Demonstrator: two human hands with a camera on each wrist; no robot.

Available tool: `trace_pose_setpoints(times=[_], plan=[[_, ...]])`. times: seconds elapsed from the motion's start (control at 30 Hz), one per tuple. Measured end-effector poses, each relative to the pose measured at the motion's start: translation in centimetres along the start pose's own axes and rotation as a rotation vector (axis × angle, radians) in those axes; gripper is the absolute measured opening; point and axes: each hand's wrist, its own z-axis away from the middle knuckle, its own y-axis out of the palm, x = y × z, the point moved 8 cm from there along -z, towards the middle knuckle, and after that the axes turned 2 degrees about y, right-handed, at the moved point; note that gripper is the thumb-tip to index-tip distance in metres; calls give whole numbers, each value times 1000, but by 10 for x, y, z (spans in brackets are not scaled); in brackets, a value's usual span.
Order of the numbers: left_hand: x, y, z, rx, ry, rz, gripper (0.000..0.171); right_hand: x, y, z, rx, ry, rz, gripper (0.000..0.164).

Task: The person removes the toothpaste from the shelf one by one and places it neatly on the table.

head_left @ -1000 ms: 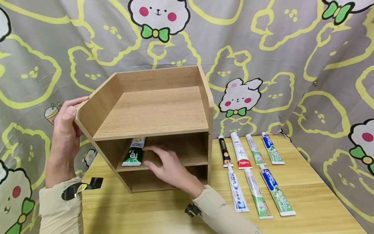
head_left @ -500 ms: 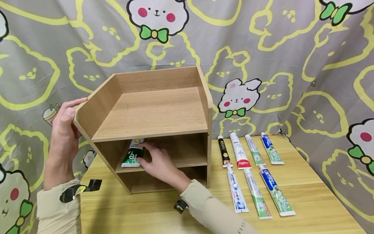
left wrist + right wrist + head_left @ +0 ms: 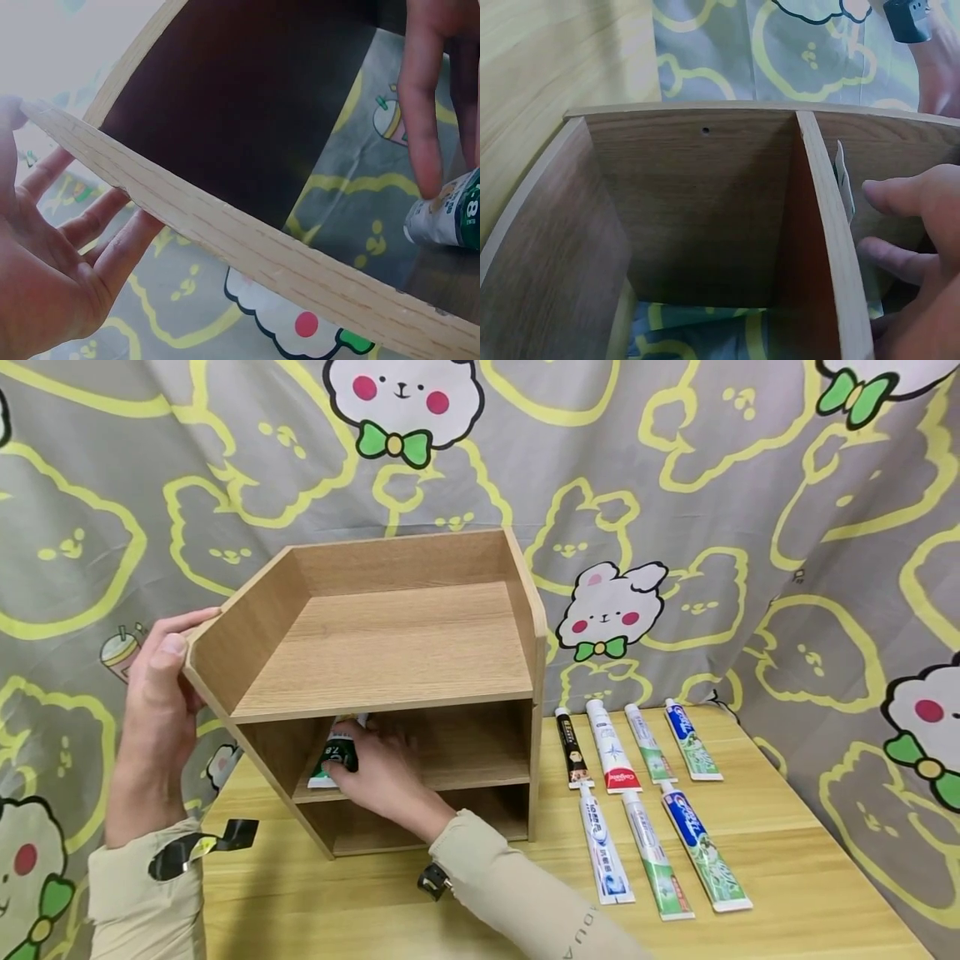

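Observation:
My left hand [image 3: 156,710] grips the left side panel of a wooden desk shelf [image 3: 408,647], thumb in front and fingers behind; the left wrist view shows those fingers against the panel [image 3: 247,240]. Inside the middle compartment, a green and white toothpaste tube [image 3: 324,777] lies near the left wall, its flat end toward the front edge. Over it reaches my right hand [image 3: 382,777], partly covering the label. One finger [image 3: 421,135] touches the tube near its cap end in the left wrist view. The tube's flat end [image 3: 843,180] stands close to the right thumb and finger in the right wrist view.
Several toothpaste tubes lie in two rows on the wooden table [image 3: 795,860] to the right, among them a black one [image 3: 572,747], a red and white one [image 3: 612,747] and a blue and green one [image 3: 705,847]. A patterned curtain [image 3: 450,485] hangs close behind the shelf.
My right hand has moved left from beside the green and white tube to over it. The tube has shifted slightly left. My left hand keeps its hold on the shelf.

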Motion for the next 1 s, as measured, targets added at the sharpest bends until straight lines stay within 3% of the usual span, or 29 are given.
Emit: trace_pose_setpoints(times=[0.33,0.67,0.83,1.0], plan=[[1,-2,2,-15,-8,-8,45,7,11,-9,70,109,49,52],[1,2,0,8,-14,5,46,6,10,-16,116,126,124,48],[0,2,0,8,-3,-12,45,5,8,-18,121,120,102,49],[0,0,1,6,-2,-22,45,4,3,-20,118,96,-41,47]])
